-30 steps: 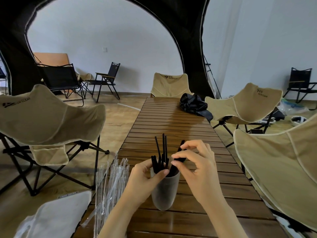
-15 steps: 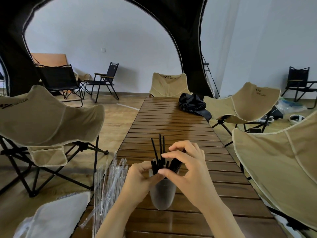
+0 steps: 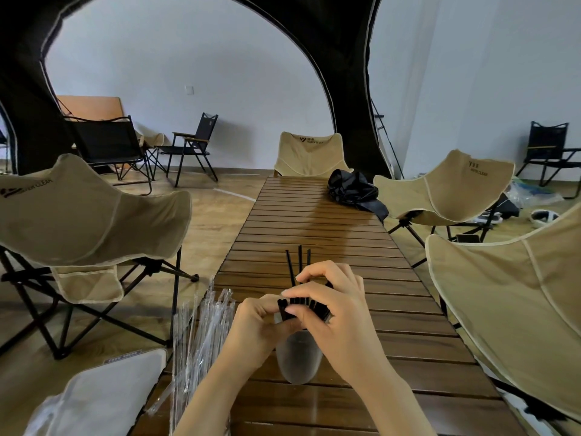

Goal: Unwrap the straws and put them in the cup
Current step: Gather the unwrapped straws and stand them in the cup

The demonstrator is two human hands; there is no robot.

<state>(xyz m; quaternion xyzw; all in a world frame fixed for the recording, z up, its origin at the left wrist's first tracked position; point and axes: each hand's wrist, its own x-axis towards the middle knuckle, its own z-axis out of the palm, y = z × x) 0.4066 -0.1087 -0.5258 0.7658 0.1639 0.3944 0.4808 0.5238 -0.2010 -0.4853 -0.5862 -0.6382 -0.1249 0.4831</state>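
Observation:
A frosted grey cup (image 3: 298, 360) stands on the slatted wooden table (image 3: 314, 228), close to me. Several black straws (image 3: 298, 305) stick out of its mouth; three thin ones (image 3: 300, 261) rise higher behind. My left hand (image 3: 256, 328) grips the cup near its rim, thumb against the straw ends. My right hand (image 3: 333, 313) curls over the top of the straws, fingertips pressing on the bundle. The cup's rim is hidden by both hands. A pile of clear plastic straw wrappers (image 3: 201, 338) lies at the table's left edge.
Tan folding chairs stand at the left (image 3: 85, 212), right (image 3: 515, 297) and far end (image 3: 309, 152). A black bag (image 3: 353, 188) lies on the table's far right side. A white cushion (image 3: 97, 394) sits at lower left.
My right hand has come down and closer over the straw bundle, pushing the straws lower into the cup. The left hand has stayed on the cup.

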